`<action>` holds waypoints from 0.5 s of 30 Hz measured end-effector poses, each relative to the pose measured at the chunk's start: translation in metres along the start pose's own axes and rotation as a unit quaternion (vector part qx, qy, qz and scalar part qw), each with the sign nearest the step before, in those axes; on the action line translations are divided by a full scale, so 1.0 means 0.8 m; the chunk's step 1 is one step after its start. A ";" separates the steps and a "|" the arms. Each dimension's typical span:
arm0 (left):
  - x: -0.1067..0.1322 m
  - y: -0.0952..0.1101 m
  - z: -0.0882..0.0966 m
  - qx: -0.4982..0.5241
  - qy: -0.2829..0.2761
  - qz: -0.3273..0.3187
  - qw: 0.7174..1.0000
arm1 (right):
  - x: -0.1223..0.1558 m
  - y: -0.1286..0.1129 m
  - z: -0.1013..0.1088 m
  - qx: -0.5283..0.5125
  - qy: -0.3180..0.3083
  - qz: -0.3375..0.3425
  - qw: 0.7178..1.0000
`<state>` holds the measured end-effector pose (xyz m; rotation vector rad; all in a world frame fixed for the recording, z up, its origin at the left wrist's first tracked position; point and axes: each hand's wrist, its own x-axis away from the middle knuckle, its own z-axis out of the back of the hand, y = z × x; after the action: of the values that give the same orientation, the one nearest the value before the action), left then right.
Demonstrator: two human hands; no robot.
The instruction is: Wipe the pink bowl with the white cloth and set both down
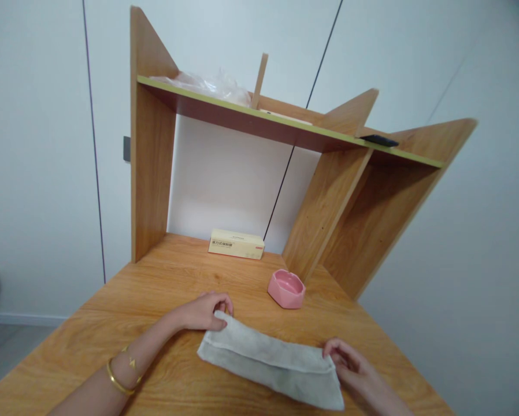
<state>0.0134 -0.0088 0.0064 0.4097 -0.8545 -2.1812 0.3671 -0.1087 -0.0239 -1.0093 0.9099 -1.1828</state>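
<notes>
A pale grey cloth (271, 361), folded into a long strip, lies on the wooden desk (164, 289) in front of me. My left hand (203, 311) pinches the cloth's upper left corner with curled fingers; a gold bangle circles that wrist. My right hand (350, 364) grips the cloth's upper right corner, fingers closed on the edge. Both hands rest low on the desk surface.
A pink faceted bowl (286, 288) stands just beyond the cloth. A cream cardboard box (236, 244) lies at the back under the wooden shelf (259, 118). Crumpled clear plastic (207, 85) and a dark flat object (378, 140) sit on the shelf top.
</notes>
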 end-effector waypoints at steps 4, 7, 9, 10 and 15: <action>0.004 0.014 0.002 -0.108 0.071 -0.025 0.991 | -0.001 0.009 0.006 0.014 0.026 -0.059 0.998; 0.006 0.032 -0.005 -0.149 0.090 -0.070 0.982 | -0.001 0.009 0.005 0.045 0.065 -0.125 0.989; 0.007 0.044 -0.015 -0.153 0.073 -0.110 0.979 | 0.000 0.004 0.003 0.077 0.072 -0.132 0.986; 0.007 0.049 -0.020 -0.153 0.062 -0.131 0.977 | 0.001 0.001 0.001 0.093 0.071 -0.126 0.985; 0.006 0.059 -0.046 -0.163 0.020 -0.193 0.967 | 0.003 -0.007 -0.004 0.119 0.039 -0.104 0.987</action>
<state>0.0543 -0.0524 0.0119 0.4836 -0.4010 -2.6054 0.3631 -0.1121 -0.0196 -0.8837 0.7134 -1.4783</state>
